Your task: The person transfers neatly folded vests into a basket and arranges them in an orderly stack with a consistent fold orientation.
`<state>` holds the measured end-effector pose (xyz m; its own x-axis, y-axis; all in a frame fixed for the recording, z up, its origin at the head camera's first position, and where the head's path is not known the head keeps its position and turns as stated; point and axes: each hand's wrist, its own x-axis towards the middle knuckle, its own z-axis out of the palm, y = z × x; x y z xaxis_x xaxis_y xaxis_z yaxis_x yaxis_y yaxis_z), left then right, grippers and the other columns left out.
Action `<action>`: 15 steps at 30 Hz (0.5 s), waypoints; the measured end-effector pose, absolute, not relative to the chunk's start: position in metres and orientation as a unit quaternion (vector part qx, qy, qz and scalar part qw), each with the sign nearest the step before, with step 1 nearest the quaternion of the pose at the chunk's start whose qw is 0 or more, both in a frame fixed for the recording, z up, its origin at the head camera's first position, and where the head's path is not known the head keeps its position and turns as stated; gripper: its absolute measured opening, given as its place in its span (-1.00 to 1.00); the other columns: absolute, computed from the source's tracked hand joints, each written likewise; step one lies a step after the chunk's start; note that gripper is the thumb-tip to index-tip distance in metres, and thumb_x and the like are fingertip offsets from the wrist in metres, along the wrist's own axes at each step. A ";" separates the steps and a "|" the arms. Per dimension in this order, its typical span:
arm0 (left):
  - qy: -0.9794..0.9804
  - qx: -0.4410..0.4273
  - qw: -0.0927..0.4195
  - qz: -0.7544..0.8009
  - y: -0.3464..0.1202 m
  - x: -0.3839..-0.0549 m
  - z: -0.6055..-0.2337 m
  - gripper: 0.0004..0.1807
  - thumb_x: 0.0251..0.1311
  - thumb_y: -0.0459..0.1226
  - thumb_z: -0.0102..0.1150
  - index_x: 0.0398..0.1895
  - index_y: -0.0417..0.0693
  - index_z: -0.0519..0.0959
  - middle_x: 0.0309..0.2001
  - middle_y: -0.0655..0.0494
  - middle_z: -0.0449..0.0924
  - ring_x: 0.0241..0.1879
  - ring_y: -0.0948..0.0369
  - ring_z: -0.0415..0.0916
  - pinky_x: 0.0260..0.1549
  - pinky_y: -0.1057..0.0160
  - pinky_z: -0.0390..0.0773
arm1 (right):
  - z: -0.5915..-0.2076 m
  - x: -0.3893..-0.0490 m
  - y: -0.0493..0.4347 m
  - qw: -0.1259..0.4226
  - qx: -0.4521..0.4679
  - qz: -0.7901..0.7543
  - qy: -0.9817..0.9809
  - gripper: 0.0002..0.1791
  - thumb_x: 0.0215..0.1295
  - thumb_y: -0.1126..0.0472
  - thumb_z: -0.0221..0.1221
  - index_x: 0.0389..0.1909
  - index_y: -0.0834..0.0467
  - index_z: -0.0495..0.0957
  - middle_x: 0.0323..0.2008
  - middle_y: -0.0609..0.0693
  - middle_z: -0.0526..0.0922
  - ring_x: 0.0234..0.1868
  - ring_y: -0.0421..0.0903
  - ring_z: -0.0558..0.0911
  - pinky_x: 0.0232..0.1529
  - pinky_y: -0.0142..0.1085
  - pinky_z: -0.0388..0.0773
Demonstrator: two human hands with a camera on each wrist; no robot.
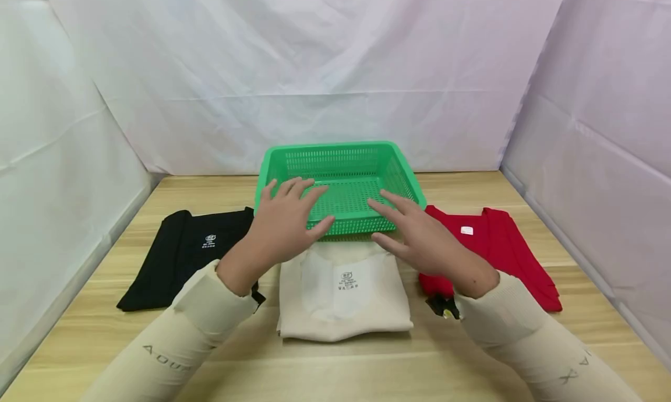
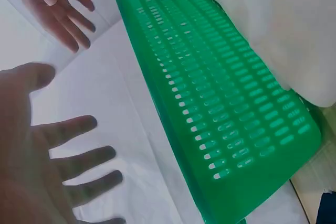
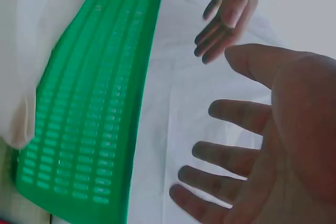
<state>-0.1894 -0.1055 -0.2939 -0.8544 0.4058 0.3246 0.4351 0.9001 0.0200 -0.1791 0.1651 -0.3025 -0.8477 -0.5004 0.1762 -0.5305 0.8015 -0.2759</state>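
Both hands hover, fingers spread, over the near side of a green plastic basket [image 1: 341, 224] with slotted walls. The left hand [image 1: 285, 221] is above the basket's near left part; the right hand [image 1: 424, 236] is above its near right corner. Neither holds anything. Just in front of the basket lies a folded cream shirt [image 1: 343, 309] with a printed neck label. In the left wrist view, the cream cloth [image 2: 294, 30] stands close against the basket's slotted wall [image 2: 210, 87]. The basket's inside, in the head view, shows only its bare perforated floor.
A folded black shirt [image 1: 178, 256] lies on the wooden table [image 1: 325, 373] to the left. To the right is a folded red shirt [image 1: 503, 244] with a white label. White cloth curtains [image 1: 335, 58] hang behind and at both sides.
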 end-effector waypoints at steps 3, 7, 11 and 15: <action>-0.939 -0.262 0.208 -0.075 -0.107 -0.178 -0.294 -0.55 0.37 0.06 0.05 0.22 0.13 0.57 0.21 0.07 0.55 0.23 0.01 0.44 0.13 -0.13 0.37 | -0.303 -0.168 0.166 0.060 0.296 0.173 -0.938 -0.33 0.27 -0.01 0.34 0.39 0.00 0.42 0.40 0.10 0.37 0.40 0.12 0.37 0.07 0.01 0.65; -0.909 -0.351 0.198 -0.106 -0.111 -0.167 -0.297 -0.73 0.30 -0.20 0.08 -0.01 0.11 0.67 -0.04 0.18 0.68 -0.02 0.11 0.57 -0.10 0.04 0.45 | -0.306 -0.162 0.167 0.039 0.321 0.157 -0.933 -0.48 0.22 0.02 0.38 0.20 0.02 0.59 0.13 0.00 0.58 0.15 -0.03 0.55 0.01 -0.14 0.67; -0.896 -0.408 0.123 -0.120 -0.111 -0.166 -0.308 -0.69 0.23 -0.36 0.05 -0.06 0.12 0.68 -0.15 0.24 0.68 -0.18 0.22 0.57 -0.12 0.14 0.53 | -0.317 -0.170 0.171 -0.011 0.314 0.130 -0.940 -0.52 0.21 0.04 0.38 0.16 0.02 0.61 0.05 -0.03 0.62 0.05 -0.07 0.59 -0.02 -0.16 0.67; -0.902 -0.408 0.037 -0.137 -0.112 -0.169 -0.327 -0.66 0.22 -0.42 0.03 -0.04 0.06 0.68 -0.11 0.19 0.69 -0.23 0.23 0.52 -0.12 0.17 0.55 | -0.337 -0.184 0.171 -0.041 0.306 0.116 -0.944 -0.52 0.21 0.07 0.38 0.15 0.06 0.62 0.05 -0.01 0.63 0.05 -0.06 0.59 0.02 -0.17 0.66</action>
